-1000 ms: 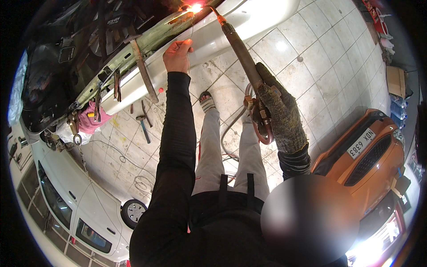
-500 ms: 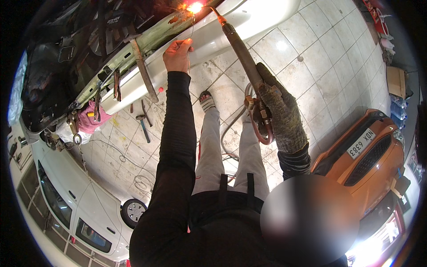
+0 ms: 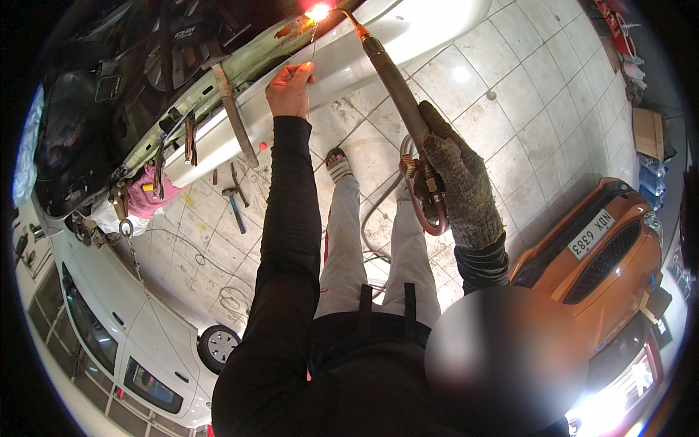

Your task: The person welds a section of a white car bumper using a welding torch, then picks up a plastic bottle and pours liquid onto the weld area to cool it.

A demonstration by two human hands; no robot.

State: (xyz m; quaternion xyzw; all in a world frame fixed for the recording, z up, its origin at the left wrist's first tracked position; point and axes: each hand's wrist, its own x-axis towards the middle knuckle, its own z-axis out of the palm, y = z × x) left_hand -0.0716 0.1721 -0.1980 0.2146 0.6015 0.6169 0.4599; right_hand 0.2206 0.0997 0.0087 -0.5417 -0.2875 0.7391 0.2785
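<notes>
My bare left hand [image 3: 290,91] pinches a thin wire rod [image 3: 314,45], whose upper end reaches the bright flame. Wrapped in a dirty knitted work glove, my right hand [image 3: 460,178] grips a gas welding torch [image 3: 397,86]. The bent copper-coloured tip of the torch meets the glow [image 3: 318,12] at the top edge, on the metal edge of a car body [image 3: 273,45]. Glare hides the exact spot being heated. Brass valves [image 3: 429,183] and a looped hose [image 3: 428,222] sit at the torch's rear end, beside my glove.
A hammer [image 3: 234,116] leans on the car's sill, and clamping pliers [image 3: 191,138] hang from it. Another hammer [image 3: 234,210] lies on the tiled floor [image 3: 510,102] near hoses. A white car [image 3: 138,313] stands at lower left, an orange car [image 3: 590,255] at right.
The flame's glow looks a little smaller and fewer orange flares show to its left. Both hands stay almost in place, still holding the wire rod and the torch.
</notes>
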